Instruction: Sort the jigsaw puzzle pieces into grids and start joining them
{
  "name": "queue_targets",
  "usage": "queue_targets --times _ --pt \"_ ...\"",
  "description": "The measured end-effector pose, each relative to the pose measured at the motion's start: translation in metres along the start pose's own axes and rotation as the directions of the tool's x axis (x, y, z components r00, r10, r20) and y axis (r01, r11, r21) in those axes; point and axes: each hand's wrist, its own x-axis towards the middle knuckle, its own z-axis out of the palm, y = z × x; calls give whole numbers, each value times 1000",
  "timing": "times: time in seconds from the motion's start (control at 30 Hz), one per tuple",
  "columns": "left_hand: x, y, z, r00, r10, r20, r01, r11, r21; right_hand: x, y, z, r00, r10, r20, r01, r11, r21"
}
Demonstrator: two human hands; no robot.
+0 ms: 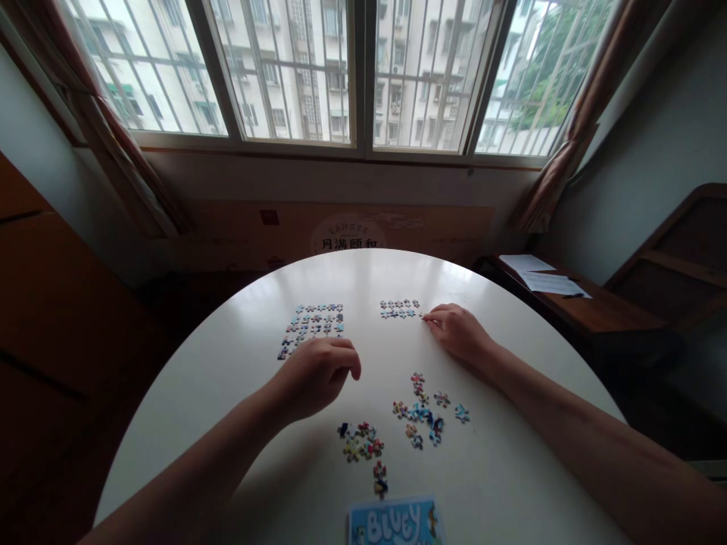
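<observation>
My right hand (459,331) reaches over the table, its fingertips pinched on a small jigsaw puzzle piece (422,316). That piece is at the right end of the lower of two short rows of puzzle pieces (399,312). My left hand (321,377) is raised over the table with its fingers curled in; whether anything is inside them is hidden. Just beyond it lies a block of puzzle pieces in several rows (316,319), its near part covered by the hand. Loose pieces lie in two heaps nearer me, one on the right (420,412) and one on the left (360,442).
A blue box marked "BLUEY" (394,522) lies at the near edge of view on the round white table (273,469). Beyond the table are a long printed carton (227,235) and barred windows. A wooden side table (602,309) with papers (553,284) stands at right.
</observation>
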Motion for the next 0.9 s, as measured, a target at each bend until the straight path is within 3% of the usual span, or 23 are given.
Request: queue_targets --times 0.3,0.9 --pt "-1 1 0 1000 -1 -10 1 1000 6 2 10 12 998 2 -69 -3 1000 -15" --pt "-1 3 0 1000 -2 10 2 1000 4 2 6 15 1000 -14 -11 13 999 -39"
